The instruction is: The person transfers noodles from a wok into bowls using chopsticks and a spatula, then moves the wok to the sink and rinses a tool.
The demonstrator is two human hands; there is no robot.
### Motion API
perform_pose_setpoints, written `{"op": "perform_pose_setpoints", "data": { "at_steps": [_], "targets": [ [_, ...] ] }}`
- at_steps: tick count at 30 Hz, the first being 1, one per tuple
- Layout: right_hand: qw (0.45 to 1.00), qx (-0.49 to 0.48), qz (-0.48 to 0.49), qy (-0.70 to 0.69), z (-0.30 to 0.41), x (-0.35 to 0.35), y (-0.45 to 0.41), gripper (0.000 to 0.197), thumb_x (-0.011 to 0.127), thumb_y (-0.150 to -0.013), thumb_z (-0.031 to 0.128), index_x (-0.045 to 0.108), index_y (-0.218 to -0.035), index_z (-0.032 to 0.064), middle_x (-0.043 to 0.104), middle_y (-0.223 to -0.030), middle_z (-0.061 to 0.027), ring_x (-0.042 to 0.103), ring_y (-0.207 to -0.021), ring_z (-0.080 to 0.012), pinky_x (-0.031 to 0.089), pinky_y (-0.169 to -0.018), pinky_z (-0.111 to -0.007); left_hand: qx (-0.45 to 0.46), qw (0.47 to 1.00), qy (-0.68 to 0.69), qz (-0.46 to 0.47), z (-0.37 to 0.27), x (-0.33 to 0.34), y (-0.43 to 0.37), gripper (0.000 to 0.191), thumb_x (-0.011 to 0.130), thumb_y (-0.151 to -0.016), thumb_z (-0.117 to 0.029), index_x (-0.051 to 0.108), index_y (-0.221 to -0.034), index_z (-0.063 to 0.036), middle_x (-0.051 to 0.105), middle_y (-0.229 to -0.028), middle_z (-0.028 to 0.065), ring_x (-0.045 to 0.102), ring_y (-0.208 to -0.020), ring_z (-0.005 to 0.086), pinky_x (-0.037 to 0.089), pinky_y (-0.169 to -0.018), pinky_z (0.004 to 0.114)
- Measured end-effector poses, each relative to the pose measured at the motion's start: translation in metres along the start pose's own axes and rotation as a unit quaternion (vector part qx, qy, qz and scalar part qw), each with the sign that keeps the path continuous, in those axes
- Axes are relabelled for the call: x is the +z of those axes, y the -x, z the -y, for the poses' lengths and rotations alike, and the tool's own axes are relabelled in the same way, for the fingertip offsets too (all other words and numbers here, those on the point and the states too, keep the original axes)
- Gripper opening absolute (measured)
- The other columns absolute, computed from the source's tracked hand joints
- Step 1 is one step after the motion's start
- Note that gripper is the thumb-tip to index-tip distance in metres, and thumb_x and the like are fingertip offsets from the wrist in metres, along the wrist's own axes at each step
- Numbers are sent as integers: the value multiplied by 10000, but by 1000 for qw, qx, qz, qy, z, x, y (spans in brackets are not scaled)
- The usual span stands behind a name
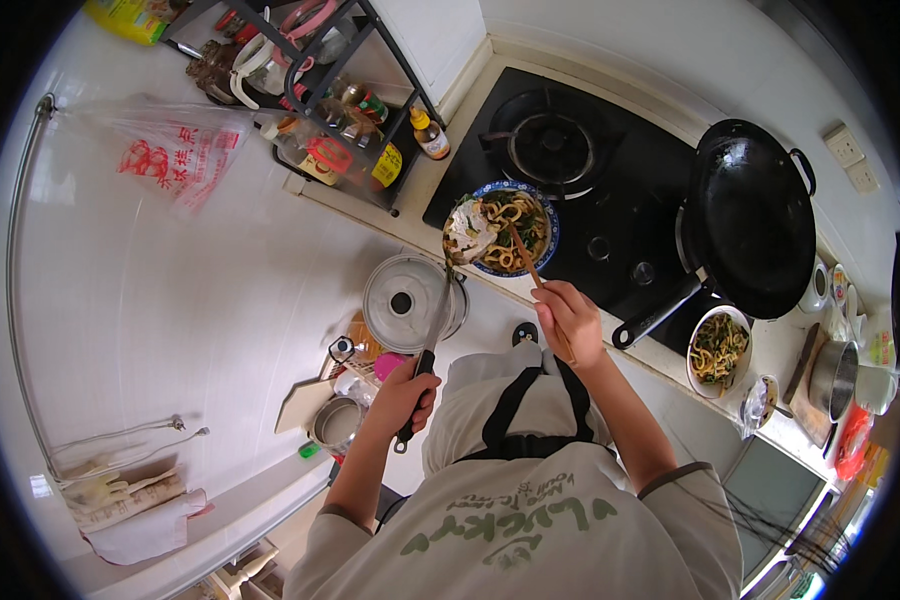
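My left hand (405,401) is closed around the black handle of a metal ladle (471,231). Noodles and greens cling to the ladle's bowl, which is tilted over the left rim of a blue-patterned bowl (554,247). That bowl is full of noodles with greens and stands at the stove's front left edge. Wooden chopsticks (529,262) are gripped in my right hand (572,324), their tips among the noodles (521,217). Farther right, a white bowl (750,337) also holds noodles with greens.
A black wok (754,217) rests on the right of the black gas stove (622,210), its handle jutting over the front edge. At the left stands a rack (375,22) with bottles. A lidded pot (390,281) is below the counter edge. A knife (804,360) lies on a board at right.
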State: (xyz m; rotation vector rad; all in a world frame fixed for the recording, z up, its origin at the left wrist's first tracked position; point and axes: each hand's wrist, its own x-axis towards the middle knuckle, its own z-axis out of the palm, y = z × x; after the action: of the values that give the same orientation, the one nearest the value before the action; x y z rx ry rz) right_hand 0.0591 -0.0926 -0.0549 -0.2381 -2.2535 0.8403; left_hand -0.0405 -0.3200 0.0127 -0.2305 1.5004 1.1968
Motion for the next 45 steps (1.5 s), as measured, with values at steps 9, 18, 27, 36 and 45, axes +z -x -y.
{"op": "perform_pose_setpoints", "data": {
  "at_steps": [9,18,27,36,45],
  "targets": [
    [988,99,-82,-82,22,-31,-2,345,375,-895,203,577,-795,-58,579,-819,-166,598,-689,-226,493,-618,-266,261,764,-517,-286,33,-11,-20,216,556,-697,-140,402,-798,-28,510,-597,181,532,-588,374,419,-493,449],
    [985,98,-85,-114,21,-28,2,196,461,-842,131,583,-828,-21,573,-836,-160,592,-694,-266,489,-599,-296,246,704,-581,-326,37,-23,-26,235,576,-692,-150,408,-816,-43,540,-696,140,550,-599,340,437,-497,440],
    [968,-194,142,-68,17,-16,8,331,662,-665,188,583,-933,11,541,-947,-102,573,-855,-274,498,-753,-339,251,693,-601,-310,11,-16,-16,237,579,-684,-145,410,-822,-51,547,-694,137,558,-624,334,443,-525,434],
    [996,17,58,-70,-4,-17,14,277,618,-738,155,583,-966,1,554,-964,-144,563,-890,-307,474,-758,-341,232,713,-584,-310,5,-21,-7,218,580,-712,-182,423,-796,-56,557,-635,141,562,-580,342,441,-512,430],
    [993,50,5,-103,-11,-2,3,177,567,-773,54,580,-933,-21,570,-963,-153,563,-880,-293,462,-739,-316,282,695,-584,-309,12,-25,-11,230,594,-711,-226,453,-786,-61,558,-644,134,563,-583,327,433,-501,420]
  ]
}}
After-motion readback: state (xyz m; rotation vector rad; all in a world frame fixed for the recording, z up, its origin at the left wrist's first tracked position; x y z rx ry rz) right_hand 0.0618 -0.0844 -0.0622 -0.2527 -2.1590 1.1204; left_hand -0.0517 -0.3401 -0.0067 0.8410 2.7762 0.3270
